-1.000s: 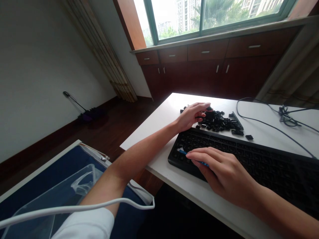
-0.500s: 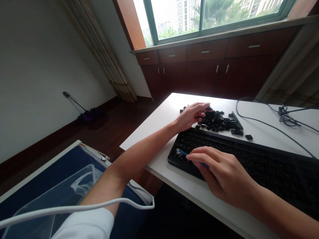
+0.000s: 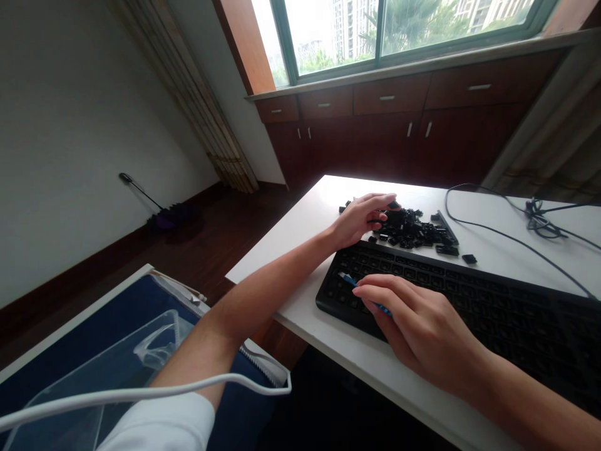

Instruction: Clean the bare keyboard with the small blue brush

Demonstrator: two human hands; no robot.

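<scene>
My right hand (image 3: 413, 319) is closed around a slim blue brush (image 3: 348, 279), its pale bristle tip pointing to the upper left. The tip is over the left end of a black keyboard (image 3: 413, 274), where the keycaps are off and dark key sockets show. My left hand (image 3: 359, 219) lies beyond the keyboard's far left corner with its fingers apart. Its fingertips are at the edge of a heap of loose black keycaps (image 3: 413, 228). A dark piece touches or lies just under the index fingertip; I cannot tell which.
A black cable (image 3: 511, 228) runs across the white table (image 3: 282, 260) to a tangle at the right. At lower left stands a blue fabric bin (image 3: 117, 313) with clear plastic in it, crossed by a white cord (image 3: 154, 393). Brown cabinets (image 3: 375, 141) line the window wall.
The brush tip has moved slightly up and to the right over the keyboard, with small finger motion in my right hand. My left hand stays where it was.
</scene>
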